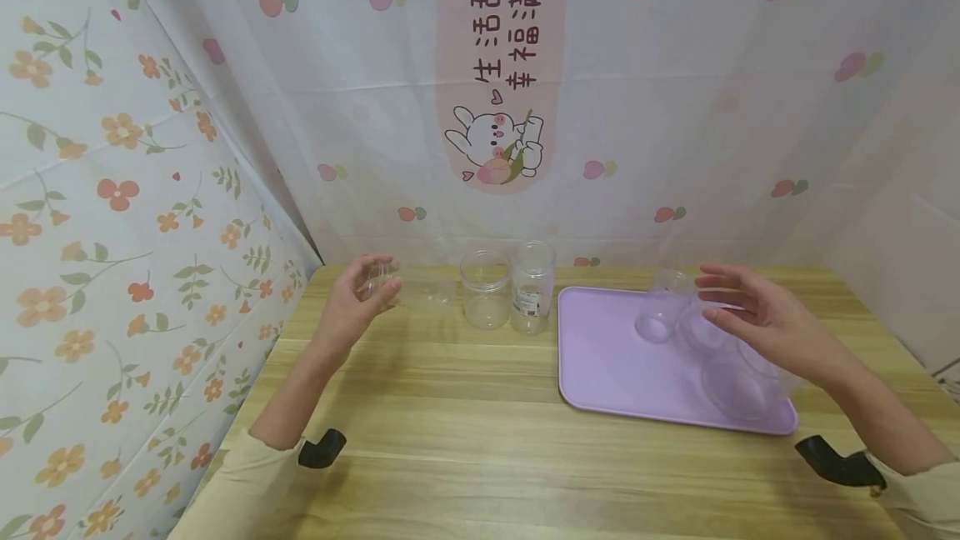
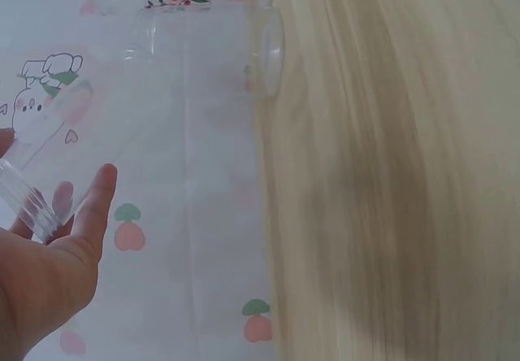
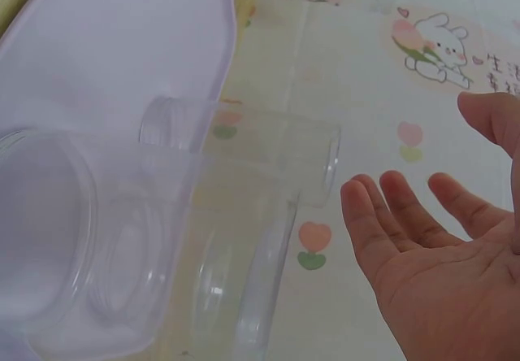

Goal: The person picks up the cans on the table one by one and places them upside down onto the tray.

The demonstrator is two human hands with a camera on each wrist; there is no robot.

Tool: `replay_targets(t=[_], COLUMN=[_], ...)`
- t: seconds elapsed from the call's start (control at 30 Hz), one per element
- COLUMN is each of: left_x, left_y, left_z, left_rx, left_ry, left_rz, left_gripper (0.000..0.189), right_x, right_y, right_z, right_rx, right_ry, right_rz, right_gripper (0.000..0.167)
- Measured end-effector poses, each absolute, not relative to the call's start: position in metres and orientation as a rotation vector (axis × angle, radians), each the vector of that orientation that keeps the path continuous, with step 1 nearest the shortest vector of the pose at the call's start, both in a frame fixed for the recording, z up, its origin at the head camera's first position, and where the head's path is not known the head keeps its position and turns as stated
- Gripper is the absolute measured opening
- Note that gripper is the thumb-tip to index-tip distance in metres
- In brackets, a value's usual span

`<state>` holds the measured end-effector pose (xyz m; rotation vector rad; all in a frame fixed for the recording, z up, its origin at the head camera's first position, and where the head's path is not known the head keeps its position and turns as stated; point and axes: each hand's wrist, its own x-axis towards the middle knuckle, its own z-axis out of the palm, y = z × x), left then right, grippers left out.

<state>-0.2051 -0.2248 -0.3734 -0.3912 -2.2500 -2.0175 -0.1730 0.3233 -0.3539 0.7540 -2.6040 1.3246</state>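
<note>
In the head view my left hand (image 1: 354, 300) grips a clear plastic jar (image 1: 427, 288) at one end. The jar lies sideways in the air, pointing right. The left wrist view shows thumb and fingers around its ridged end (image 2: 32, 202). My right hand (image 1: 772, 323) is held over the right side of a purple tray (image 1: 607, 357), fingers spread and nothing in them. Under and beside it on the tray stand several clear jars, among them a slim jar (image 1: 658, 311) at the back and a wide jar (image 1: 738, 386) in front.
Left of the tray, two clear jars stand side by side: a wider jar (image 1: 486, 294) and a taller jar (image 1: 532, 273) with a printed label (image 1: 527, 301). A patterned curtain (image 1: 360, 132) hangs behind the wooden table (image 1: 450, 440), and a floral curtain (image 1: 112, 273) on the left.
</note>
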Motion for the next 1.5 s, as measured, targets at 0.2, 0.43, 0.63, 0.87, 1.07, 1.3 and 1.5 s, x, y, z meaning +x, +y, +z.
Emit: replay_targets(t=[0.2, 0.43, 0.63, 0.87, 1.07, 1.3, 1.5], left_x=[-0.203, -0.201, -0.201, -0.202, -0.201, -0.199, -0.198], left_y=[-0.221, -0.215, -0.210, -0.205, -0.201, -0.197, -0.194], left_z=[-0.376, -0.377, -0.377, -0.378, -0.379, -0.381, -0.383], left_rx=[-0.401, -0.395, -0.411, -0.415, -0.420, -0.414, -0.409], left_ry=[-2.219, -2.188, -2.146, -2.103, -2.079, -2.047, -2.021], left_rz=[-2.047, -2.072, -2.116, -2.152, -2.175, -2.228, -2.254], left_gripper=[0.047, 0.045, 0.048, 0.046, 0.045, 0.047, 0.044], right_x=[-0.172, -0.172, -0.172, -0.173, -0.174, -0.175, -0.174], right_y=[0.323, 0.323, 0.322, 0.317, 0.314, 0.310, 0.307], right_z=[-0.355, -0.355, -0.355, -0.353, -0.352, -0.353, -0.353], right_rx=[0.755, 0.750, 0.771, 0.798, 0.788, 0.807, 0.799], right_ry=[-2.598, -2.598, -2.585, -2.569, -2.567, -2.537, -2.527], right_rz=[1.338, 1.351, 1.384, 1.407, 1.439, 1.478, 1.494], right_gripper=[0.059, 0.059, 0.058, 0.057, 0.057, 0.056, 0.055])
